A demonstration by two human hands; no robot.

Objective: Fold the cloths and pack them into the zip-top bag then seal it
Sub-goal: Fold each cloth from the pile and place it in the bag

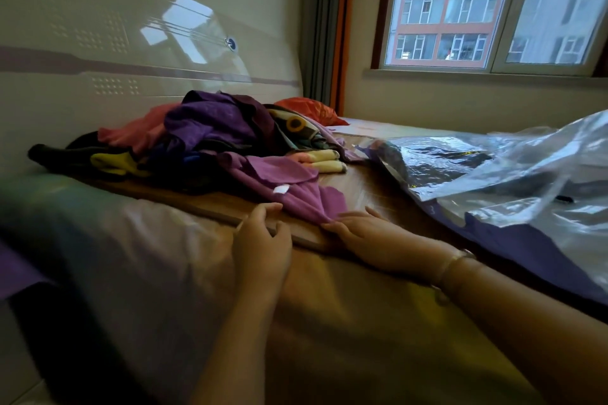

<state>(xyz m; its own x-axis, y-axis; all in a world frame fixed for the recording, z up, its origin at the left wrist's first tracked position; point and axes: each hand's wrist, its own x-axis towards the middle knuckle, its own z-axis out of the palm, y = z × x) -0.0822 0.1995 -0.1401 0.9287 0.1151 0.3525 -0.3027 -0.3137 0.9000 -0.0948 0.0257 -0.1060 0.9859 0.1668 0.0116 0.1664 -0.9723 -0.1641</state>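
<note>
A heap of cloths (pixel 210 138) in purple, pink, black and yellow lies on the bed near the headboard. A light purple cloth (pixel 296 194) with a white tag trails from the heap toward me. My right hand (pixel 365 233) rests flat beside it, fingertips touching its near corner. My left hand (pixel 263 237) hovers just left of that cloth with fingers loosely curled and holds nothing. The clear zip-top bag (pixel 493 168) lies crumpled at the right, with dark items inside and a purple edge.
A wooden board (pixel 378 187) lies on the bed under the cloths and bag. A white glossy headboard (pixel 115 52) stands at the left. A red pillow (pixel 309 108) sits at the far end below the window (pixel 477 6).
</note>
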